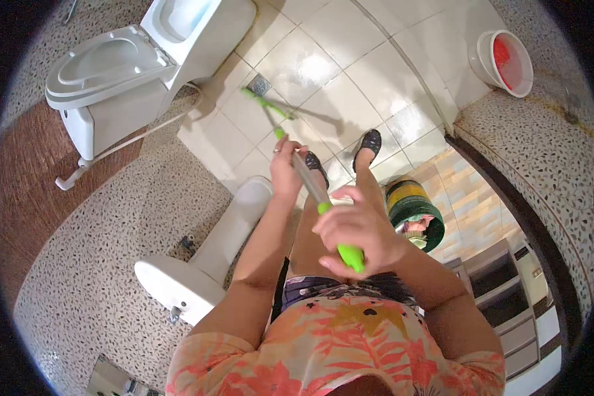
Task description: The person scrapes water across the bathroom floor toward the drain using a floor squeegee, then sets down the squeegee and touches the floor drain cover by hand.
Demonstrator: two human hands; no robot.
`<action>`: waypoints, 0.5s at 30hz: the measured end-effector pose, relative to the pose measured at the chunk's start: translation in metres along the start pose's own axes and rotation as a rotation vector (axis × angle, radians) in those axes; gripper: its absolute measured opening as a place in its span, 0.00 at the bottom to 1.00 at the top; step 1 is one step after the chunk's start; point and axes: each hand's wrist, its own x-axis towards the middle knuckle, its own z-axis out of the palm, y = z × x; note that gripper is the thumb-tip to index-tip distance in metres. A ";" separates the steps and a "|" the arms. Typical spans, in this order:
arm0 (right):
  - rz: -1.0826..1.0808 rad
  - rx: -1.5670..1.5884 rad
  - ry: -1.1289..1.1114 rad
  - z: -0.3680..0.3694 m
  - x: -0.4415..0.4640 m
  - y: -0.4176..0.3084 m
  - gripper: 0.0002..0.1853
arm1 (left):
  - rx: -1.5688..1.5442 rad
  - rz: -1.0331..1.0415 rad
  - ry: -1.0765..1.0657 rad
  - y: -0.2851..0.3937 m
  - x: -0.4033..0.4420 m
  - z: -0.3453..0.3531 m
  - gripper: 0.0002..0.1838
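A long-handled floor squeegee (313, 183) with a grey pole and green fittings runs from in front of my body down to the floor. My left hand (287, 165) is closed around the lower part of its pole. Higher up, my right hand (356, 234) wraps the pole near its green end grip (351, 257); this hand is slightly blurred. The thin green squeegee head (268, 103) rests on the pale tiles, beside the square metal floor drain (259, 84). My feet in dark shoes stand to the right of the head.
A white toilet (112, 66) with its lid up stands at upper left, and a pedestal sink (178, 287) at lower left. White buckets (511, 63), a red thing inside, sit upper right. A dark green bin (412, 211) stands by the doorway. The tiles (323, 39) look shiny.
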 end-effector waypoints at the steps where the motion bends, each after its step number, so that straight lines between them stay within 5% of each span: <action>1: 0.015 0.036 0.048 0.006 0.001 0.015 0.11 | 0.233 0.087 0.029 -0.005 0.003 -0.011 0.07; 2: 0.010 0.037 0.048 0.021 -0.003 0.036 0.11 | 0.468 0.176 0.060 -0.011 0.006 -0.021 0.07; 4: 0.292 0.146 0.098 0.044 -0.007 0.066 0.10 | 0.445 0.115 0.063 -0.047 0.024 -0.021 0.06; 7: 0.265 0.019 0.282 0.021 -0.022 0.070 0.07 | 0.467 -0.011 -0.128 -0.018 0.035 0.004 0.04; 8: 0.237 0.005 0.365 0.009 -0.026 0.068 0.07 | 0.393 0.225 -0.061 -0.036 0.039 0.022 0.03; 9: 0.172 0.093 0.436 -0.010 -0.028 0.062 0.07 | 0.421 0.035 -0.173 0.003 0.036 0.033 0.03; 10: 0.196 0.088 0.360 -0.035 -0.031 0.052 0.08 | 0.461 0.301 -0.093 0.016 0.035 0.049 0.05; 11: 0.132 0.261 0.575 -0.036 -0.045 0.058 0.06 | 0.493 0.240 -0.175 0.018 0.032 0.063 0.05; 13: 0.231 0.262 0.511 -0.088 -0.075 0.038 0.06 | 0.469 0.210 -0.246 0.041 0.020 0.102 0.05; 15: 0.248 0.191 0.731 -0.115 -0.103 0.016 0.10 | 0.588 0.240 -0.379 0.096 -0.003 0.130 0.09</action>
